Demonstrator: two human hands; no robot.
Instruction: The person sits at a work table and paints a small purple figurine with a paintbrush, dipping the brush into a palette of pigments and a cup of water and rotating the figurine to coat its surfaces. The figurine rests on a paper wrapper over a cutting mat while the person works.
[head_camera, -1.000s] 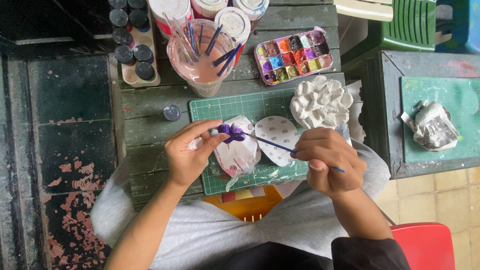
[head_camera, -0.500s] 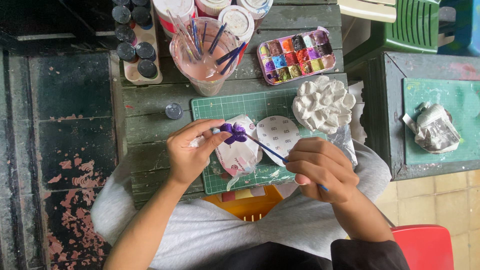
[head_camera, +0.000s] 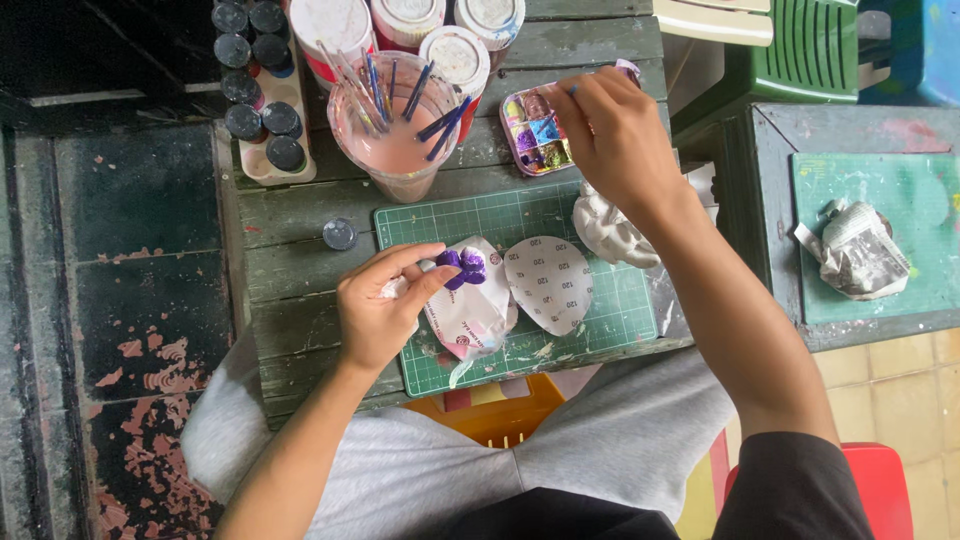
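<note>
I take the green cutting mat (head_camera: 610, 215) as my landmark; everything else I place against it. My left hand (head_camera: 385, 310) sits at the mat's left edge, thumb and forefinger pinched around a small purple-painted piece (head_camera: 462, 265), which hovers just over the mat's left part, above a crumpled white paper (head_camera: 470, 315). My right hand (head_camera: 615, 125) reaches beyond the mat's far edge to the paint palette (head_camera: 535, 135), fingers clenched on a thin brush (head_camera: 572, 89) of which only the blue tip shows, so I cannot see the bristles.

I judge the purple piece light and rigid, probably a small clay or plaster casting; its paint looks glossy, so likely wet and slippery, and it could smudge; I would hold it by the unpainted underside or by its narrow edges, as the left fingers do, with gentle pressure, since such a casting could chip if squeezed.

On the mat's right part lies a rounded sheet of sandpaper (head_camera: 550, 280); at its far right corner rests a white lumpy mould (head_camera: 610, 230); beyond the far edge stands a cup of pinkish water (head_camera: 395, 150) full of brushes; left of the mat a dark bottle cap (head_camera: 339, 234) lies on the wooden table (head_camera: 290, 260).
</note>
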